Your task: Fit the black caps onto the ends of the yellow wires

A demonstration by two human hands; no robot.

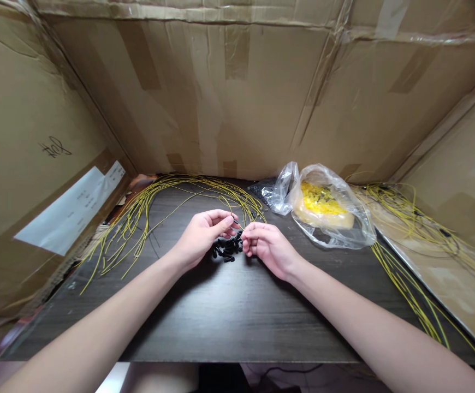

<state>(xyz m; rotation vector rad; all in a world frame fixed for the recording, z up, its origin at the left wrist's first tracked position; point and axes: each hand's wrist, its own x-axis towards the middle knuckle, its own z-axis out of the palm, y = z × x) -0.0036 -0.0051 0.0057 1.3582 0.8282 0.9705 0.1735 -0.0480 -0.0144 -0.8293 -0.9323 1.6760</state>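
Note:
My left hand (211, 232) is closed in a pinch, with a small black sleeve-like piece (236, 221) showing at its fingertips. Close beside it, my right hand (268, 246) pinches what looks like a thin yellow wire (241, 226), whose end is hidden by the fingers. Below and between both hands lies a loose pile of small black pieces (228, 248) on the dark tabletop. Behind the hands, a bundle of long yellow wires (155, 188) arcs across the table from the left side to the middle.
An open clear bag (327, 213) with small yellow parts stands at back right, beside a clear bag of black parts (268, 191). More yellow wires (409, 297) hang along the right. Cardboard walls (205, 109) enclose the dark table (237, 327) at the back and sides.

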